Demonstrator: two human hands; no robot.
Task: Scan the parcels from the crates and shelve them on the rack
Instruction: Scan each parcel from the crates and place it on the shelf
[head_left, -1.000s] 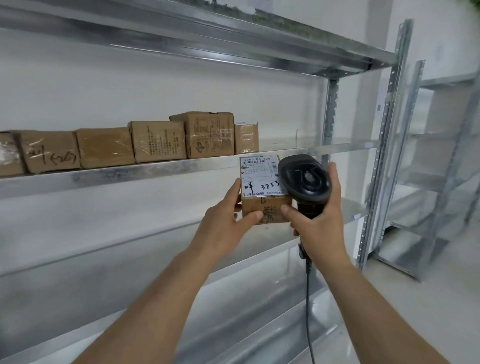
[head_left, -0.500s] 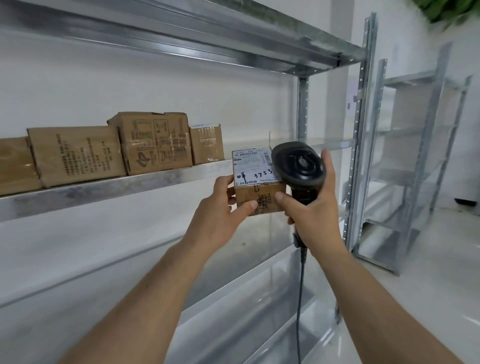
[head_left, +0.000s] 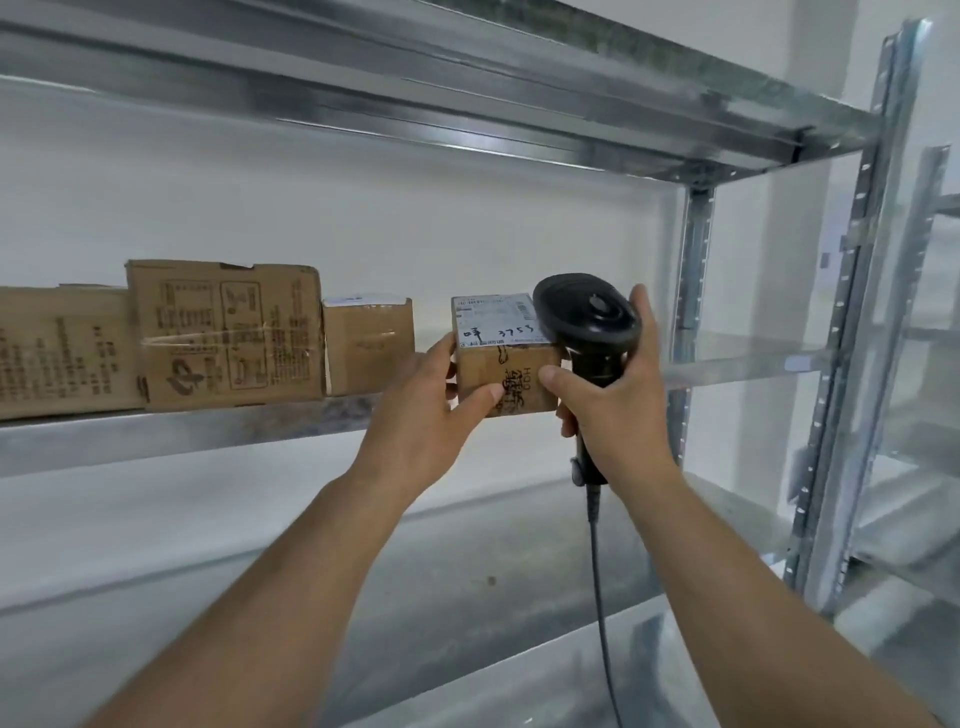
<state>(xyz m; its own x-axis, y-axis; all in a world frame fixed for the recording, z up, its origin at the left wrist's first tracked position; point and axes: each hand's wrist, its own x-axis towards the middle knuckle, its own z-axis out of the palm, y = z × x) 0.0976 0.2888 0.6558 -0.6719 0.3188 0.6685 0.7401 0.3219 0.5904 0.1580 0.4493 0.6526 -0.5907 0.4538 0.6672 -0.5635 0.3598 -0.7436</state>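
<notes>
At the front edge of the rack's middle shelf (head_left: 182, 431), the person held a small cardboard parcel (head_left: 506, 374) between both hands. Its white label, with handwritten digits, faced upward. Their left hand (head_left: 426, 415) gripped the parcel's left side, thumb pressed on the front face. Their right hand (head_left: 618, 415) was wrapped round the handle of a black barcode scanner (head_left: 584, 317), its thumb touching the parcel's right front edge; the scanner's cable (head_left: 602, 597) hung straight down. Just left of the parcel, three other cardboard boxes stood in a row on the shelf, the nearest being a small box (head_left: 369, 348), slightly apart from it.
</notes>
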